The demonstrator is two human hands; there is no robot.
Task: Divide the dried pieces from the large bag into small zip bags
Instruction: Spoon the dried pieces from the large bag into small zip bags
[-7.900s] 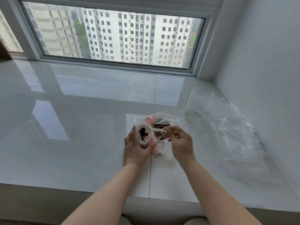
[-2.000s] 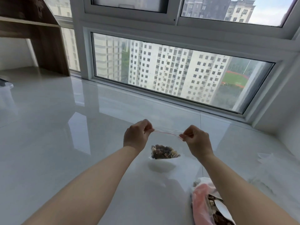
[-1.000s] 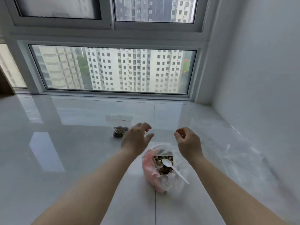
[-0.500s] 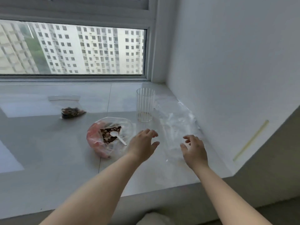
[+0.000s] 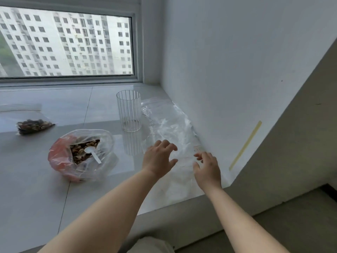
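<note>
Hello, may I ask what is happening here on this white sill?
A person is portioning dried pieces into small bags. Both hands, the left hand and the right hand, reach with spread fingers toward the pile of empty clear zip bags by the wall. The large clear-and-pink bag of dried pieces lies open with a white plastic spoon inside. One filled small bag lies farther left, beyond a ribbed clear glass.

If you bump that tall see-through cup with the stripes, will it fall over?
Probably, if bumped near the top: the cup is tall and narrow and looks nearly empty, so little weighs it down. On its side it would likely roll, being round. The sill is glossy, so a low push might just slide it. It may be glass and could break.
</note>
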